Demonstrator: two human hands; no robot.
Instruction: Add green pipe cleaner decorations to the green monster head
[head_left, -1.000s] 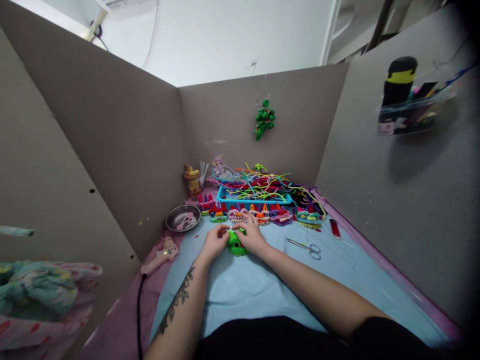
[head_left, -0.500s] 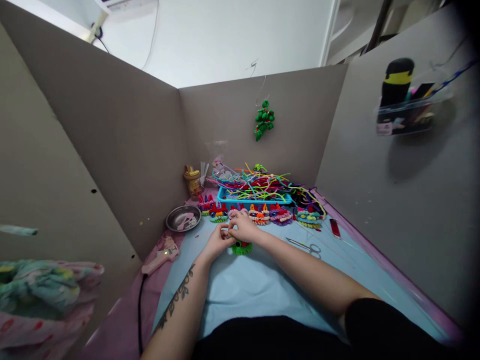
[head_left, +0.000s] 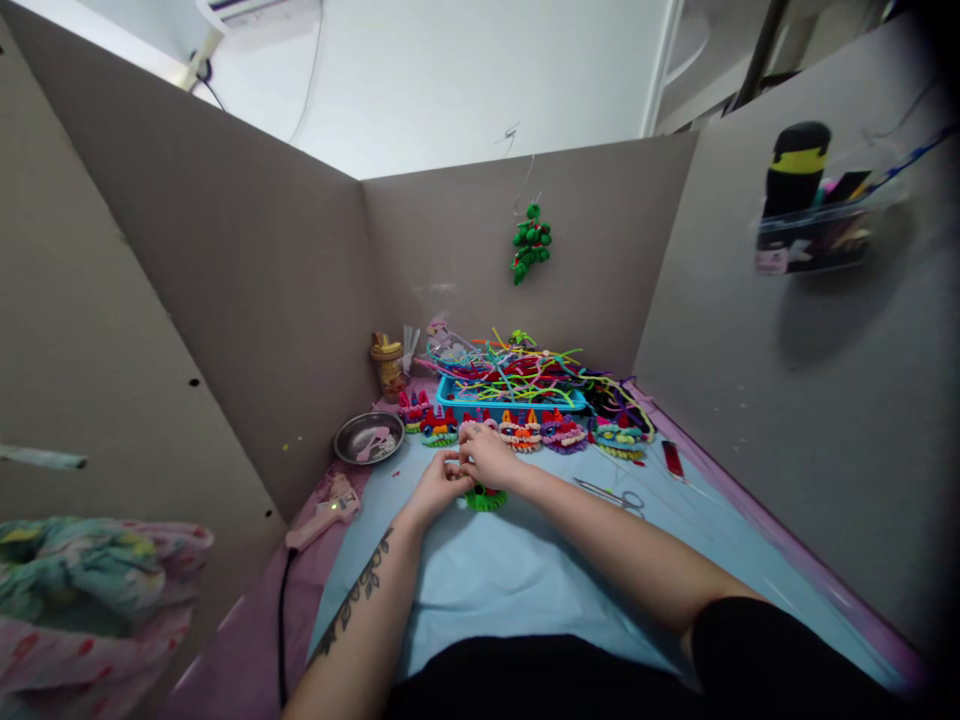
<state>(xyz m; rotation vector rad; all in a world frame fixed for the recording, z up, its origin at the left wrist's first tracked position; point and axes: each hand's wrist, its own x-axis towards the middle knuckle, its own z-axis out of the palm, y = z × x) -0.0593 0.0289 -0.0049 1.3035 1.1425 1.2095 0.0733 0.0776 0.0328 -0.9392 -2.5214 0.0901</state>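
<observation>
A bright green pipe-cleaner figure (head_left: 484, 498) rests on the light blue mat (head_left: 510, 570), mostly covered by my hands. My left hand (head_left: 437, 487) curls its fingers against the figure's left side. My right hand (head_left: 487, 456) lies over its top with the fingers pinched together, meeting the left fingertips. Whether a small piece sits between the fingertips is too small to tell. Just beyond my hands runs a row of finished colourful pipe-cleaner figures (head_left: 525, 430).
A blue tray (head_left: 450, 404) heaped with loose pipe cleaners stands at the back. Scissors (head_left: 609, 493) lie right of my hands, a metal bowl (head_left: 367, 437) and a pink glue gun (head_left: 324, 508) to the left. Grey cardboard walls enclose the desk; a green ornament (head_left: 530, 243) hangs behind.
Both hands have shifted slightly away from me and closer together over the green figure. The right hand now covers more of it, and my view has dipped a little.
</observation>
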